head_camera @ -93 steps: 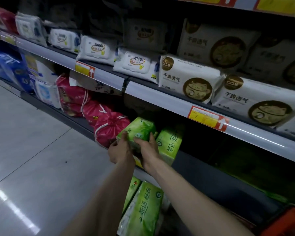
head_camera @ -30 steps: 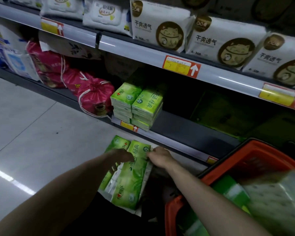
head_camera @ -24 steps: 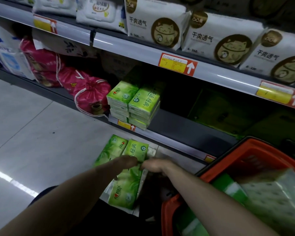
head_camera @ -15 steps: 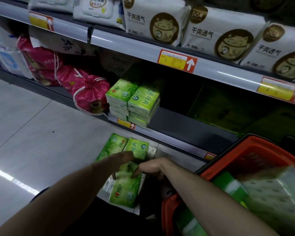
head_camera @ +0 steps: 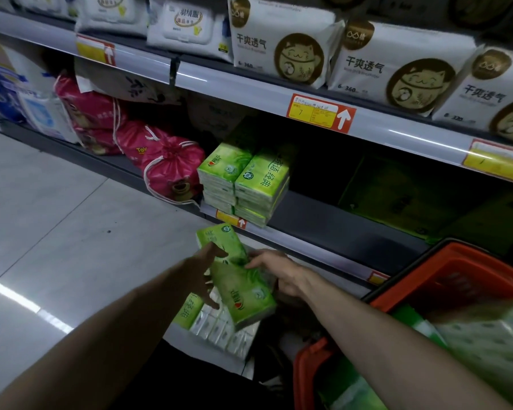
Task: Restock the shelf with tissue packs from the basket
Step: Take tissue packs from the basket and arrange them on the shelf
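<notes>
A green tissue pack (head_camera: 237, 279) is tilted up off the pile of green packs (head_camera: 216, 324) lying on the floor in front of the shelf. My left hand (head_camera: 203, 269) holds its left side and my right hand (head_camera: 274, 269) grips its right side. Two stacks of green tissue packs (head_camera: 243, 182) stand on the dark bottom shelf (head_camera: 332, 223), at its front edge. The orange basket (head_camera: 444, 270) stands at the lower right, holding more wrapped tissue packs (head_camera: 483, 344).
Pink drawstring bags (head_camera: 166, 164) sit on the bottom shelf left of the green stacks. White packs with cat pictures (head_camera: 282, 42) fill the upper shelf. Bare shelf space lies right of the green stacks. Grey tiled floor (head_camera: 57, 232) spreads to the left.
Both hands came down from the shelf stack to the packs on the floor. Since half a second ago, one green pack has been lifted and tilted between the two hands.
</notes>
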{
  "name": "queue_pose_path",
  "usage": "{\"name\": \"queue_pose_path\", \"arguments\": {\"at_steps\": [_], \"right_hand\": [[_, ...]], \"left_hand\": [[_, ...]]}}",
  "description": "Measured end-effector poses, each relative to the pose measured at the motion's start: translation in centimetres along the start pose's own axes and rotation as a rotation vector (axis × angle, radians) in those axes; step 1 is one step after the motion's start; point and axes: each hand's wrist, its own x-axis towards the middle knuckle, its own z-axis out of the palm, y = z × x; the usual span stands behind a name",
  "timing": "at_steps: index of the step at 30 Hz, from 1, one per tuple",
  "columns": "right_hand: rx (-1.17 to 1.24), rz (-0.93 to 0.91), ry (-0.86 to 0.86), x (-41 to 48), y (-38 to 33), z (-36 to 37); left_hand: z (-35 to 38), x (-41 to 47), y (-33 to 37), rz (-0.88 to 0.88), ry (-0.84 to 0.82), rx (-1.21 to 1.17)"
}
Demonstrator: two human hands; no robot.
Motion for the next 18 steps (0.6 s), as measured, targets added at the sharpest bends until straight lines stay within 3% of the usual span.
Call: {"name": "queue_pose_path", "arguments": {"at_steps": [3,11,18], "right_hand": [[0.11,-0.117,-0.03,-0.2,-0.4,0.3],[0.146,-0.508,-0.178,-2.0,-1.6,1.2],[0.26,-0.57,-0.218,-1.7,-1.6,0.9]], "left_hand": [[-0.7,-0.5,0.7,0.092,-0.001,-0.14],[-1.1,-0.1,2.2,0.414,0.413,-0.6],[-0.2,-1.5,2.3,0.397,0.491,-0.738]]}}
